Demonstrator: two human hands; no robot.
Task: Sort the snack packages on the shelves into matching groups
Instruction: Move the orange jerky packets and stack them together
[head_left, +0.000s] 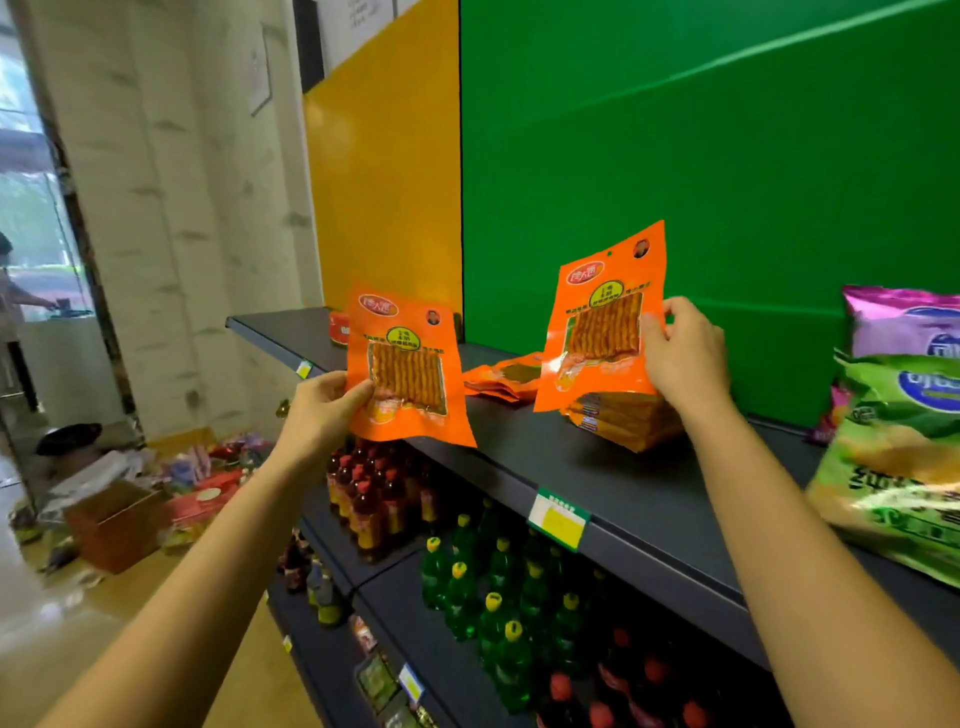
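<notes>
My left hand (324, 402) grips an orange snack packet (410, 364) by its left edge, upright in front of the top shelf (613, 478). My right hand (683, 353) pinches the right edge of a matching orange packet (602, 317), held upright above a stack of the same packets (626, 421) lying on the shelf. Behind, between the two held packets, a second small pile of orange packets (506, 376) lies flat. A red package (338, 327) sits at the shelf's far left, partly hidden by the left packet.
Large green (893, 467) and pink (904, 322) chip bags stand at the shelf's right end. Lower shelves hold red-capped bottles (374, 499) and green bottles (493, 597). Boxes and loose goods (135, 509) litter the floor at left. A person (10, 312) stands far left.
</notes>
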